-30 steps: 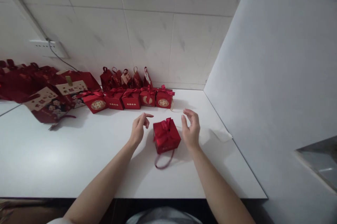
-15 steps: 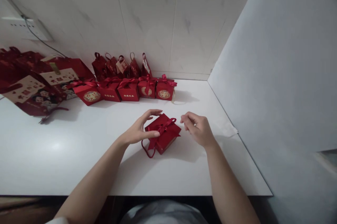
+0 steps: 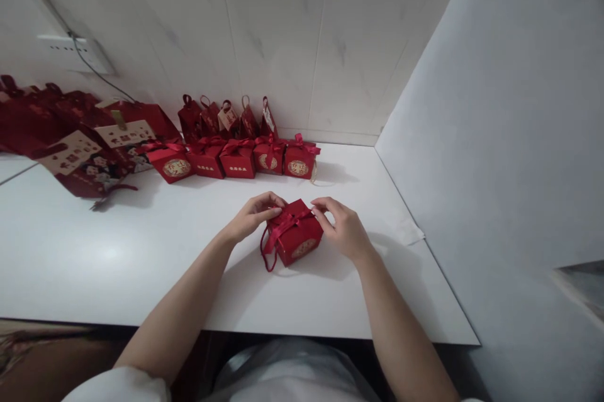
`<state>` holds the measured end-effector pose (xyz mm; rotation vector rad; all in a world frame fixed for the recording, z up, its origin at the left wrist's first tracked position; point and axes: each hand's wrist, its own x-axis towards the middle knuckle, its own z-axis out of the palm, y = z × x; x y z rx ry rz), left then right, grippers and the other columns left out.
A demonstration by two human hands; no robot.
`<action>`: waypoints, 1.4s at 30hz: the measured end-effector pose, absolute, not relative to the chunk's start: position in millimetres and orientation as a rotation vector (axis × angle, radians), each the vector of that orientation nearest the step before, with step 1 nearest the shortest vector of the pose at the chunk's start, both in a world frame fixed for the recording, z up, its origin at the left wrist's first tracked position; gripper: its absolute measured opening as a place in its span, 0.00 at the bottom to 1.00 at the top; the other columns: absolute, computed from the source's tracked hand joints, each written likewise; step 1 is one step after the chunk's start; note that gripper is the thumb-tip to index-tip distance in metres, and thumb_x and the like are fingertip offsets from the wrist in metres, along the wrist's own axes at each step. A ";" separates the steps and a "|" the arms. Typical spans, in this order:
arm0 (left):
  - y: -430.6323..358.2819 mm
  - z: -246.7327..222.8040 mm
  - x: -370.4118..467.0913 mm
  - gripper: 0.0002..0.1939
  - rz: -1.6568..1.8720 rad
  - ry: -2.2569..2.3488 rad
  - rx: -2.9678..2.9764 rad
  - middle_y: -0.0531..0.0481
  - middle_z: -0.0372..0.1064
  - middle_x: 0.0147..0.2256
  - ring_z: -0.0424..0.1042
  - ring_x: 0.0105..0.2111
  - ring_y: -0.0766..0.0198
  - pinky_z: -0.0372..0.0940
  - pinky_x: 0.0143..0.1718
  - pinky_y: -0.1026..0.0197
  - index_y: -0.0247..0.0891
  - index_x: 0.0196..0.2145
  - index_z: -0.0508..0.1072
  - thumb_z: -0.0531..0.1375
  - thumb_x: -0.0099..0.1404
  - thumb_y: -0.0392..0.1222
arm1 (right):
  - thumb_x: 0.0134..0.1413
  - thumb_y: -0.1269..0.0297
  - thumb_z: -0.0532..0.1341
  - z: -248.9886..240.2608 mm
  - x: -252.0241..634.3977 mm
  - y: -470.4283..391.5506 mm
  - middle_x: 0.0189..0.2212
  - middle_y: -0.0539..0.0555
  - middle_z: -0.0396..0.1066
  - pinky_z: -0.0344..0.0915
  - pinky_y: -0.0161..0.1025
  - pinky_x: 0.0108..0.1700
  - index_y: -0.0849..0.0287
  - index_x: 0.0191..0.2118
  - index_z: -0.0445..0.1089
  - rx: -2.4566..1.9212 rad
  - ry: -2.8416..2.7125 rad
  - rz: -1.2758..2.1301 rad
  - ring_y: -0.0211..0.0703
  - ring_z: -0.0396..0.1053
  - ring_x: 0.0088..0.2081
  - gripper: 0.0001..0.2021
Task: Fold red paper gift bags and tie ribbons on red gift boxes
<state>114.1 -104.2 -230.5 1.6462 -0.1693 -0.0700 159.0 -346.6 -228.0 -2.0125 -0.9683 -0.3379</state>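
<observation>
A small red gift box (image 3: pixel 291 242) stands on the white table in front of me, with a gold round emblem on its near face. Red ribbon (image 3: pixel 287 223) is tied in a bow over its top, and a dark red cord loop (image 3: pixel 263 252) hangs at its left side. My left hand (image 3: pixel 257 216) is closed on the box's upper left edge, thumb on top by the ribbon; its fingertips are partly hidden. At the right of the top, my right hand (image 3: pixel 342 223) pinches the ribbon's end between thumb and forefinger.
Behind the box stands a row of red ribboned boxes (image 3: pixel 238 163), with several small looped red boxes (image 3: pixel 229 119) behind them. Larger red gift bags (image 3: pixel 85 163) crowd the left. A white tissue (image 3: pixel 410 232) lies by the grey panel (image 3: pixel 472 138) at right.
My right hand has come left to the ribbon and pinches it. My left hand has closed in on the box's upper left. The box is tipped so its emblem face shows more.
</observation>
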 end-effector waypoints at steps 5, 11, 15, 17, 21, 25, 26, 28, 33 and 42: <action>-110.6 -230.4 112.2 0.09 0.057 -0.190 1.672 0.43 0.70 0.45 0.69 0.46 0.54 0.65 0.48 0.53 0.36 0.38 0.73 0.58 0.62 0.43 | 0.61 0.64 0.58 -221.9 140.4 -334.5 0.48 0.58 0.71 0.63 0.53 0.55 0.54 0.48 0.68 -1.941 -1.139 -0.591 0.51 0.68 0.51 0.10; -120.7 -231.3 106.6 0.08 0.076 -0.331 1.715 0.43 0.66 0.53 0.65 0.55 0.48 0.58 0.59 0.45 0.39 0.35 0.77 0.58 0.62 0.41 | 0.62 0.64 0.59 -223.8 102.1 -309.1 0.47 0.55 0.73 0.47 0.56 0.67 0.53 0.54 0.66 -1.948 -1.609 -0.650 0.47 0.68 0.51 0.15; -119.1 -234.4 109.0 0.09 0.066 -0.346 1.717 0.45 0.67 0.53 0.65 0.55 0.50 0.57 0.59 0.47 0.40 0.34 0.78 0.57 0.61 0.38 | 0.63 0.75 0.53 -230.0 93.4 -298.2 0.48 0.57 0.72 0.50 0.62 0.65 0.54 0.55 0.66 -2.128 -1.457 -0.686 0.50 0.68 0.49 0.18; -118.7 -236.2 110.8 0.09 0.089 -0.331 1.723 0.45 0.66 0.53 0.63 0.56 0.50 0.55 0.60 0.46 0.40 0.34 0.77 0.56 0.62 0.37 | 0.62 0.76 0.53 -232.3 94.1 -295.9 0.44 0.57 0.74 0.53 0.61 0.63 0.54 0.52 0.69 -2.154 -1.388 -0.706 0.50 0.69 0.46 0.16; -119.7 -238.0 112.6 0.09 0.127 -0.326 1.754 0.44 0.65 0.54 0.61 0.58 0.50 0.52 0.62 0.46 0.40 0.34 0.75 0.55 0.62 0.37 | 0.61 0.77 0.55 -229.4 102.1 -301.5 0.36 0.53 0.76 0.58 0.53 0.61 0.56 0.41 0.73 -2.092 -1.312 -0.715 0.45 0.71 0.39 0.12; -119.1 -238.8 113.2 0.07 0.140 -0.304 1.733 0.43 0.65 0.53 0.61 0.58 0.49 0.53 0.60 0.47 0.39 0.35 0.73 0.55 0.62 0.37 | 0.61 0.75 0.58 -216.1 117.3 -324.5 0.37 0.52 0.77 0.66 0.45 0.52 0.57 0.41 0.74 -1.875 -1.416 -0.455 0.42 0.71 0.41 0.09; -118.7 -239.1 113.4 0.06 0.132 -0.295 1.715 0.43 0.65 0.53 0.61 0.58 0.49 0.53 0.60 0.47 0.39 0.35 0.72 0.55 0.62 0.37 | 0.61 0.73 0.59 -212.5 121.5 -331.6 0.38 0.52 0.77 0.67 0.43 0.48 0.57 0.42 0.74 -1.832 -1.424 -0.369 0.42 0.71 0.41 0.09; -118.0 -239.7 113.6 0.05 0.106 -0.284 1.678 0.42 0.65 0.53 0.61 0.57 0.49 0.54 0.59 0.48 0.39 0.36 0.71 0.56 0.63 0.39 | 0.60 0.72 0.61 -206.5 129.5 -345.0 0.38 0.51 0.78 0.68 0.41 0.44 0.55 0.42 0.75 -1.775 -1.414 -0.195 0.40 0.72 0.39 0.08; -115.4 -239.3 113.5 0.07 0.050 -0.307 1.697 0.41 0.64 0.55 0.61 0.57 0.48 0.55 0.58 0.48 0.38 0.37 0.71 0.56 0.66 0.43 | 0.58 0.75 0.61 -200.2 142.3 -365.4 0.36 0.48 0.78 0.67 0.39 0.43 0.53 0.40 0.77 -1.819 -1.305 0.212 0.39 0.74 0.38 0.10; -96.7 -226.1 110.3 0.15 0.018 -0.380 1.723 0.41 0.59 0.60 0.59 0.59 0.48 0.52 0.60 0.47 0.42 0.49 0.70 0.57 0.66 0.48 | 0.56 0.55 0.65 -147.8 159.3 -395.1 0.43 0.52 0.77 0.67 0.37 0.44 0.53 0.49 0.75 -1.954 -1.263 0.890 0.43 0.74 0.40 0.16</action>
